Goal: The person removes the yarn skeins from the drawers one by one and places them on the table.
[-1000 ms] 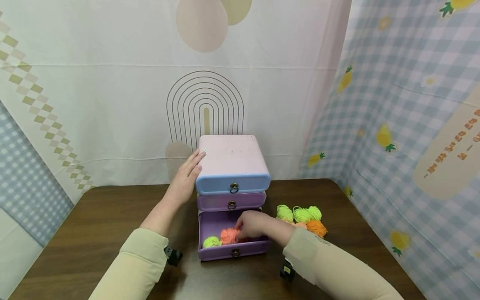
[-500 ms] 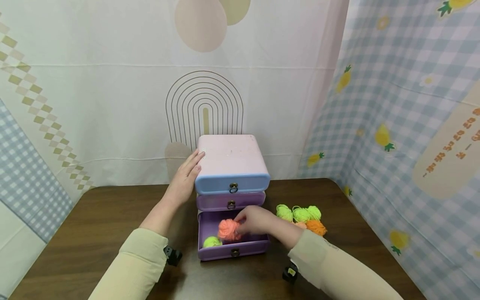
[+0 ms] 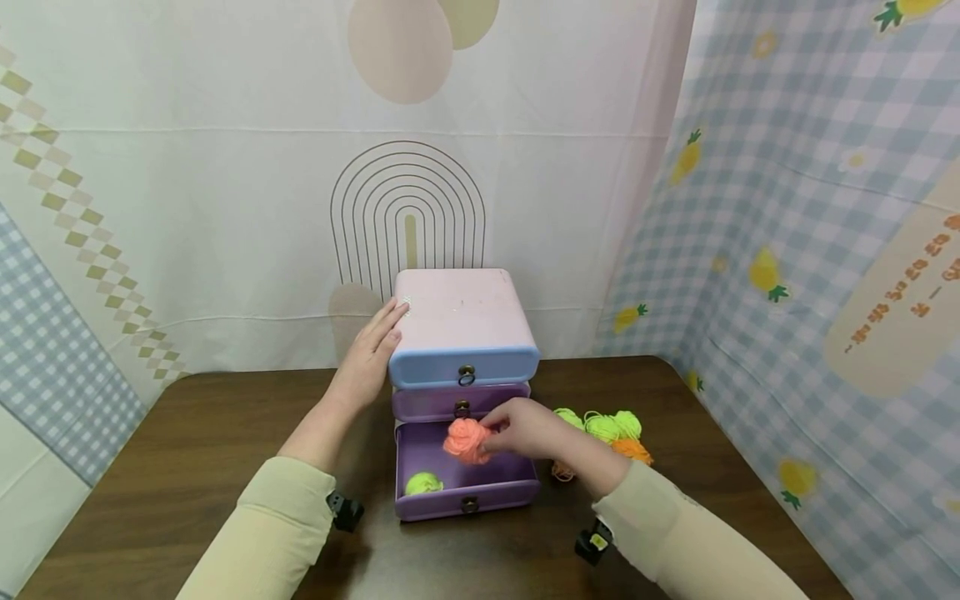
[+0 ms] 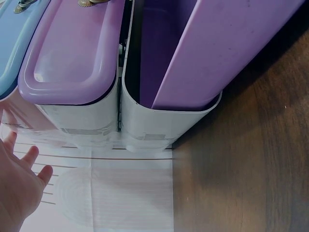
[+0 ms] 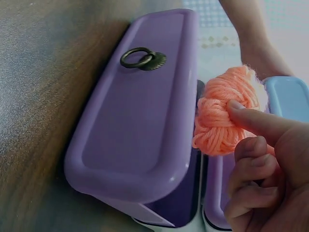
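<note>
A coral ball of yarn (image 3: 467,441) is pinched between the thumb and fingers of my right hand (image 3: 525,429), over the pulled-out bottom drawer (image 3: 431,505). In the right wrist view the same coral yarn (image 5: 224,113) shows its wound strands, with my thumb pressed on it. A small lime-green ball of yarn (image 3: 423,482) lies in that drawer's front left corner. My left hand (image 3: 365,362) rests along the left side of the pink-topped drawer cabinet (image 3: 461,308), fingers straight and fingertips at its top edge.
To the right of the cabinet, several lime-green yarn balls (image 3: 602,427) and an orange yarn ball (image 3: 632,450) lie on the dark wooden table (image 3: 247,433). Above the bottom drawer are a purple middle drawer (image 3: 427,404) and a blue top drawer (image 3: 427,368), both pushed in. Patterned cloth hangs behind.
My right hand has lifted the coral yarn ball up from the drawer floor, moving slightly back and to the right. My left hand stays in place on the cabinet.
</note>
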### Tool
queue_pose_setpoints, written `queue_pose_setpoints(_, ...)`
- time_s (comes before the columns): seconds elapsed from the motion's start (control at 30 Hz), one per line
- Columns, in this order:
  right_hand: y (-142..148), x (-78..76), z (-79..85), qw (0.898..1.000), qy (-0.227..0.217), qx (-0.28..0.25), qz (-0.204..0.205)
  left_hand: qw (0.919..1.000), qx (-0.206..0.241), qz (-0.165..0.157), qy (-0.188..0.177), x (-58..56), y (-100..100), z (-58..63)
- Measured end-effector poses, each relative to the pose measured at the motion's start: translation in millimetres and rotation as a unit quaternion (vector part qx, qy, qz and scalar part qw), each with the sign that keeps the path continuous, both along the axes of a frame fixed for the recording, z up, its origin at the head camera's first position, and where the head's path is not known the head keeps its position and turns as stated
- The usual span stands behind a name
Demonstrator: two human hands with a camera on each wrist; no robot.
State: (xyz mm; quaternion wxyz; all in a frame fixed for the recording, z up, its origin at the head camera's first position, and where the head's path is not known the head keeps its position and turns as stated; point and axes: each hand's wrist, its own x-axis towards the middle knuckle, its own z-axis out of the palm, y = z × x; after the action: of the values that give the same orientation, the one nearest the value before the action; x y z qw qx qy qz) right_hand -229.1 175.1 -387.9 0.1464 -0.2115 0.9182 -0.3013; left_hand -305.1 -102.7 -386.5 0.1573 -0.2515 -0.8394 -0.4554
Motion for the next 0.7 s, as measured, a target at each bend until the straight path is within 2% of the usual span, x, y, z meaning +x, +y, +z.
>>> queue_pose_setpoints(0.13,9,4.3,4.3,1.000,0.004,-0.005,-0.012,1.0000,0.001,0.001,0.000,-0.5,0,-0.5)
queue_pose_setpoints(0.4,40,17.8,12.4,0.996,-0.040,-0.056,-0.058,1.0000,0.002,-0.001,-0.004,-0.3,1,0.4)
queue_pose_setpoints(0.7,86,28.6,-0.9,0.995,-0.031,-0.049,-0.084,1.0000,0.001,0.001,-0.005,0.7,0,0.6)
